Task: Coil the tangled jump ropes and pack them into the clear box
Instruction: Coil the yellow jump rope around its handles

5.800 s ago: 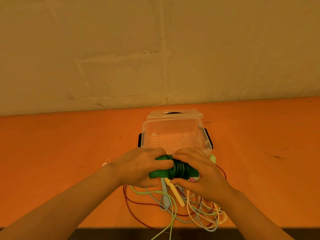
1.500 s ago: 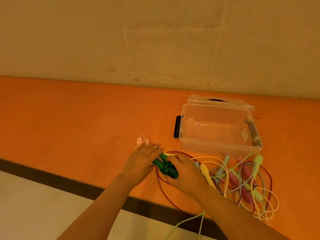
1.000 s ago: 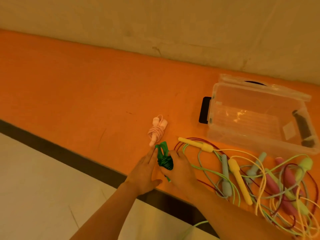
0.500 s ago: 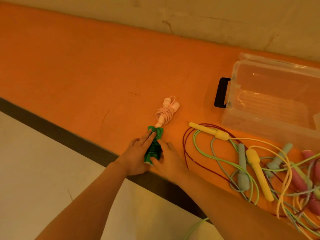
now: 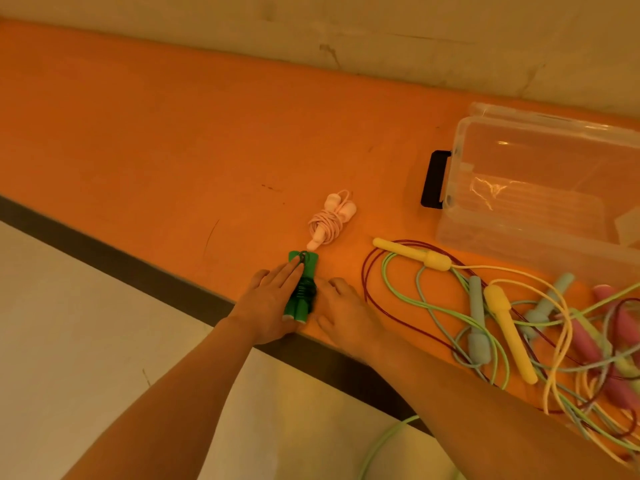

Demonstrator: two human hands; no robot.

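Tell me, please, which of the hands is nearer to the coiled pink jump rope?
Left. The left hand lies below it, fingertips near its lower end; the right hand sits lower, beside the green jump rope. Pink jump rope.

A single head-worn camera looks steeply down and forward over the table's (image 5: 173, 133) near edge towards the wall (image 5: 381, 22), close above both forearms, the horizon tilted.
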